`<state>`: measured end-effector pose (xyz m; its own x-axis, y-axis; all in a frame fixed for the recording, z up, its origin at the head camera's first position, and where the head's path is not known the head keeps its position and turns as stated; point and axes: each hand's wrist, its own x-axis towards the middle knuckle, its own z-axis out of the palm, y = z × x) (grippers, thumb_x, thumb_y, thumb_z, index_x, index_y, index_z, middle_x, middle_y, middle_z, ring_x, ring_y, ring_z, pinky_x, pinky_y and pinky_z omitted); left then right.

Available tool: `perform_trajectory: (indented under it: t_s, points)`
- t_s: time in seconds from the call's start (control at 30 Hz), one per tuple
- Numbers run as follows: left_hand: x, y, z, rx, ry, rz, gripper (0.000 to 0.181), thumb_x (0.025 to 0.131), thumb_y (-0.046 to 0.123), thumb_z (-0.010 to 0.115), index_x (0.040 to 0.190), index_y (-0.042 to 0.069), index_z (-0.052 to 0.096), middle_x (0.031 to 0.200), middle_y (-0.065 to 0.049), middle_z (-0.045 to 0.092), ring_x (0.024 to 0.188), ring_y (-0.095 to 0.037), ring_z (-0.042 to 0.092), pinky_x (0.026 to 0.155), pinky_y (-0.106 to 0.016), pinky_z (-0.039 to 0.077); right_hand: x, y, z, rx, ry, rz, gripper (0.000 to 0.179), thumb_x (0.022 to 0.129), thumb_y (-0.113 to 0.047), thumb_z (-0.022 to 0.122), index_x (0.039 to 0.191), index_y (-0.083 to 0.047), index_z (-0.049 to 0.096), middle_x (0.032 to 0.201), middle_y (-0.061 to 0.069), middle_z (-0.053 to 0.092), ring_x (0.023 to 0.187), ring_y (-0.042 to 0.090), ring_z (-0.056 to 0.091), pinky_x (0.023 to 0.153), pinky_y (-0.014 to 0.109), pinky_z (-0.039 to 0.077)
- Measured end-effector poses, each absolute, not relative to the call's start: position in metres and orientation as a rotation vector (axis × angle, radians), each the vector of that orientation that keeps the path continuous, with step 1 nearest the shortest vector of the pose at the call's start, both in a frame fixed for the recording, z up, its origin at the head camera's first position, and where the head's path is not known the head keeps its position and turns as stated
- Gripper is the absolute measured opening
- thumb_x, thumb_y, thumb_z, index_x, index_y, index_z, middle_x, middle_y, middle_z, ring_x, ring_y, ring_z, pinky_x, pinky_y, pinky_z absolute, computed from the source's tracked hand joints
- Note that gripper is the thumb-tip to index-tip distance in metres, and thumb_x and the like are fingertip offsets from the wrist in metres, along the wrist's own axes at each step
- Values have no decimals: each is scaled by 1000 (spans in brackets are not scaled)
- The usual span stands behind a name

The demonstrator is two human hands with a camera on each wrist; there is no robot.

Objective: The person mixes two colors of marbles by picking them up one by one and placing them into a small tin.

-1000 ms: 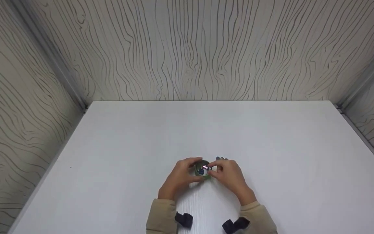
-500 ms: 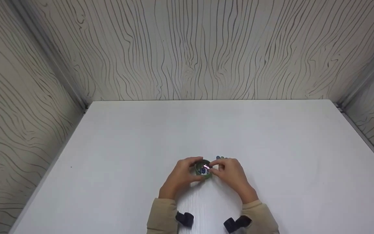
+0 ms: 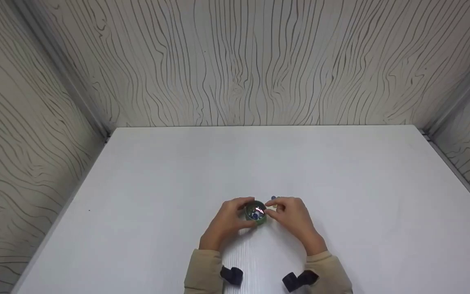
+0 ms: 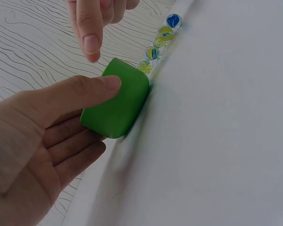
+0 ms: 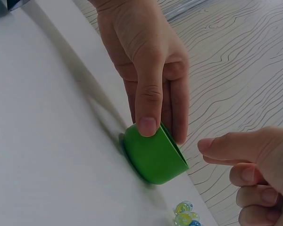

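Note:
My left hand (image 3: 229, 216) grips a small green cup (image 4: 125, 99) on the white table, thumb on the near side and fingers on the far side. Several glass marbles (image 3: 256, 213) lie inside it. My right hand (image 3: 294, 214) is just right of the cup's rim, thumb and index finger extended and a little apart with nothing between them. Its other fingers are curled in loosely, as the right wrist view shows. Beyond the cup, more clear marbles (image 4: 152, 52) with blue and yellow swirls sit in a row on the table; in the head view the right hand mostly hides them.
The white table (image 3: 157, 183) meets a wood-grain patterned back panel (image 3: 235, 61), with similar panels at both sides. Black wrist cameras (image 3: 231, 276) are strapped over the beige sleeves (image 3: 204, 271).
One second ago my right hand pinched a marble over the cup's rim. The fingers have since let go and drawn slightly right. My left hand keeps its grip on the cup.

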<state>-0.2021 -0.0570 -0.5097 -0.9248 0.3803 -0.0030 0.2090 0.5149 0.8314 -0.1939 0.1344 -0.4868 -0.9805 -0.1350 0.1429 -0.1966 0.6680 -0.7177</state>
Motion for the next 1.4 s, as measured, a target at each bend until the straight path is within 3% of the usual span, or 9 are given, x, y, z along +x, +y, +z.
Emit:
perform_trajectory:
  t_s: [0.33,0.63,1.4]
  points:
    - [-202,-57,-512,516,2557,1397,61,77,10,78,133,1,55,131,-17,62,125,-31,59,109,-42,48,-194,143,-482,269,-2773,1239,13,78,-10,77,90,-3,77,53,-6,39,49,-1,30,47,14,27]
    - [-202,-57,-511,469,2550,1391,62,77,12,79,134,3,55,132,-15,62,126,-31,58,111,-43,47,-193,152,-476,131,-2824,1273,11,79,-13,77,90,-9,77,57,-4,48,53,3,37,46,15,29]
    - [-203,-58,-511,525,2564,1377,62,76,11,78,133,1,54,133,-17,60,125,-32,58,110,-43,48,-198,171,-473,58,-2824,1292,12,79,-12,76,90,-6,77,54,-4,44,51,3,33,47,14,26]
